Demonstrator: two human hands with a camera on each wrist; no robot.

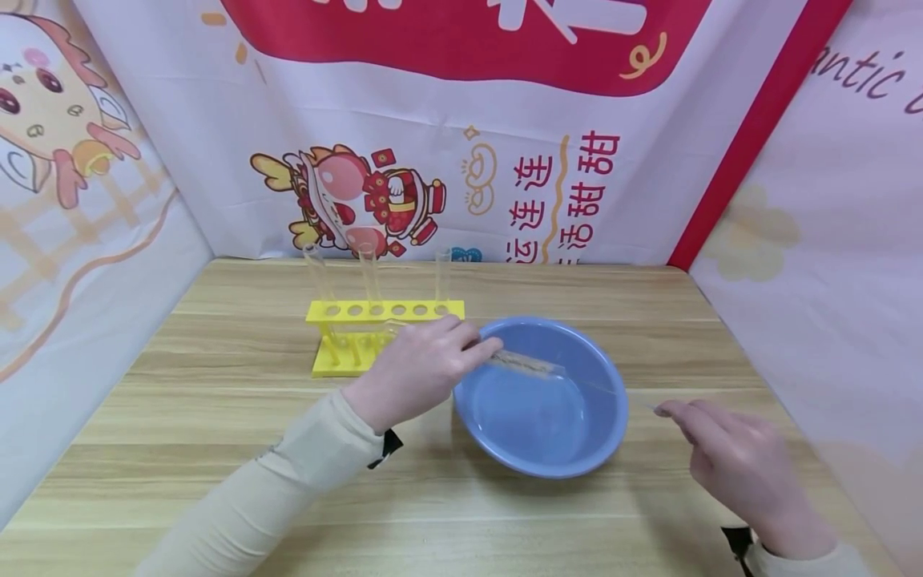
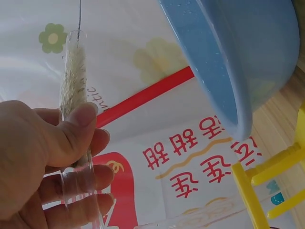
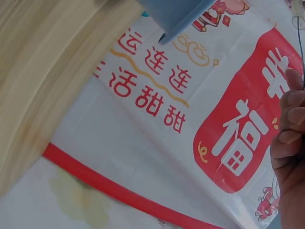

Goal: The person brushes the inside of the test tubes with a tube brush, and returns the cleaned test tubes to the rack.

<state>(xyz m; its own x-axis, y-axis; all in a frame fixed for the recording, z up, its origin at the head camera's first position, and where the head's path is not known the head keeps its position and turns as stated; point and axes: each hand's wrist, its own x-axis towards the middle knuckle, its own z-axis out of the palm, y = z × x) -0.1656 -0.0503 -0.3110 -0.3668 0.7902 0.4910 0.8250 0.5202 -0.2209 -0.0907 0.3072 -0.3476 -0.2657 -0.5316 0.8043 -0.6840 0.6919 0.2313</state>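
My left hand (image 1: 425, 361) grips a clear glass test tube (image 2: 71, 183) over the blue basin (image 1: 530, 425). Inside the tube sits a test tube brush with pale bristles (image 2: 74, 71), and its thin wire handle (image 2: 79, 19) comes out of the mouth. To the right of the basin, my right hand (image 1: 735, 469) pinches the far end of that wire, which shows as a dark line (image 3: 300, 45) in the right wrist view. The tube lies tilted, its mouth toward the right hand. Droplets cling to the basin's inner wall in the left wrist view.
A yellow test tube rack (image 1: 385, 311) stands left of the basin, behind the left hand, with several clear tubes, one of them (image 1: 369, 276) upright near its middle. The wooden table (image 1: 216, 449) meets printed cloth walls (image 1: 461, 176) at the back and sides.
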